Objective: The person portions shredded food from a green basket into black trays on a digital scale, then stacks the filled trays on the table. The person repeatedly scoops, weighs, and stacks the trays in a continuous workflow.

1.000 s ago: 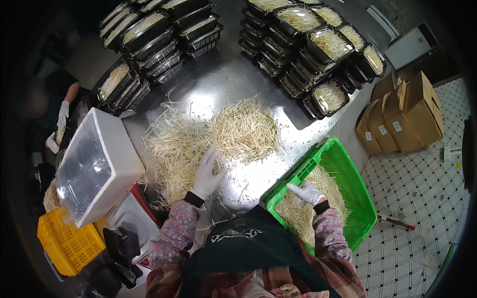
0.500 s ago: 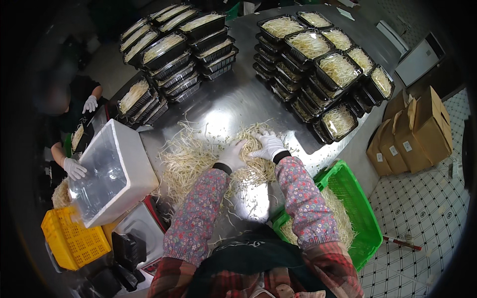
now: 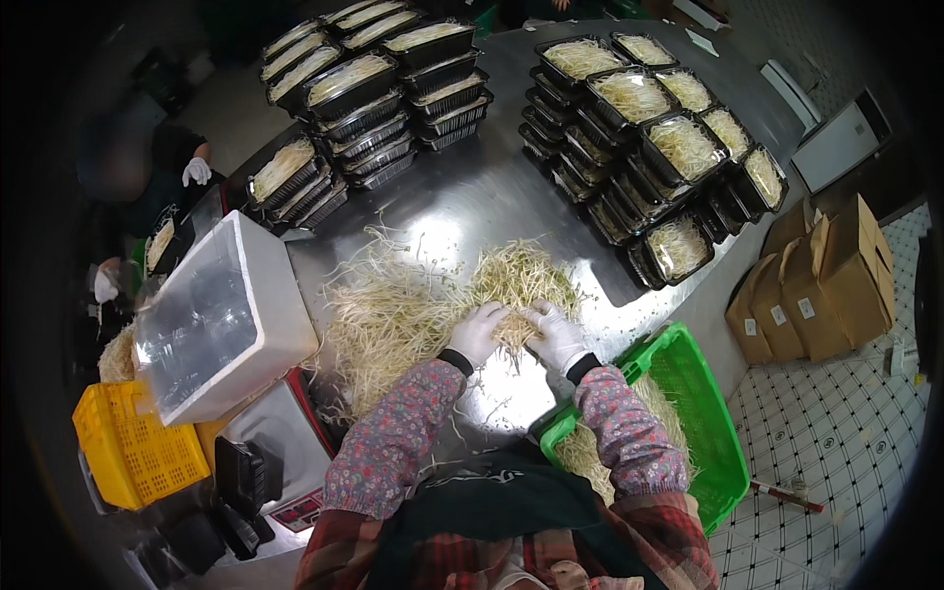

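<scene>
My left hand [image 3: 477, 336] and my right hand [image 3: 557, 338], both white-gloved, face each other on the steel table, fingers curled round a clump of bean sprouts [image 3: 514, 330]. The right part of the sprout pile [image 3: 521, 270] lies just beyond them, and a looser heap [image 3: 388, 320] spreads to their left. The green crate [image 3: 713, 413], with sprouts in it, stands at my right forearm. The white foam box [image 3: 270, 324], with clear plastic inside, sits left of the loose heap.
Stacks of packed black trays [image 3: 349, 84] [image 3: 678, 147] stand at the back. Left are a yellow crate [image 3: 147, 442], a scale [image 3: 280, 442], empty black trays [image 3: 241, 477] and a gloved co-worker [image 3: 197, 167]. Cardboard boxes [image 3: 841, 285] stand right. A second person [image 3: 560, 8] shows at the back.
My right hand has left the green crate and joined my left at the pile. Both have since drawn back toward me, with sprouts between them. The co-worker's hands have shifted.
</scene>
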`<state>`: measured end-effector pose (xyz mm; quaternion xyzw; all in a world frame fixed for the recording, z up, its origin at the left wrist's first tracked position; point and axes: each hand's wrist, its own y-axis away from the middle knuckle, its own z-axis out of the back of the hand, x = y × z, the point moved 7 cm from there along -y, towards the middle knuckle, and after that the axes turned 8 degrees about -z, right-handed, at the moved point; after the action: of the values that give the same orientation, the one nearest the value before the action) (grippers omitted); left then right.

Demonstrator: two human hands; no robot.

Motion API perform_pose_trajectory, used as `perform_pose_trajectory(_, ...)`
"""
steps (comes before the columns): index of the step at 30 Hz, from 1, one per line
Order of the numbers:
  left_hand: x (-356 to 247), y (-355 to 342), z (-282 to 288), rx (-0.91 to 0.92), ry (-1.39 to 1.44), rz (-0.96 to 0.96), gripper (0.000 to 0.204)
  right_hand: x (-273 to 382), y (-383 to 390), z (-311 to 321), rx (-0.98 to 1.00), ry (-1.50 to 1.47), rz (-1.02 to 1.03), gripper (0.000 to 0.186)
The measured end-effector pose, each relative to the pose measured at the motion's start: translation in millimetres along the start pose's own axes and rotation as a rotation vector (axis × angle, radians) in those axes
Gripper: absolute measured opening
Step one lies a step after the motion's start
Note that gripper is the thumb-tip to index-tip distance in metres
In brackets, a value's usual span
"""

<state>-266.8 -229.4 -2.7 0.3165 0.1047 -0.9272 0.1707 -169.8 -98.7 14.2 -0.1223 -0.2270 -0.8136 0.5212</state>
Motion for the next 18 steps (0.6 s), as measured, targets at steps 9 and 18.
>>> perform_pose_trajectory(9, -84.2, 15.3, 137.4, -0.326, 0.282, -0.146, 0.056, 73.1, 27.6, 108.8, -0.184, -0.816, 0.408, 0.034)
perform_pose_trajectory(18, -12.6, 80.9, 32.7, -0.103, -0.114, 0.144, 0.095, 48.8, 38.4, -4.6, -0.044, 0.134, 0.106, 0.095)
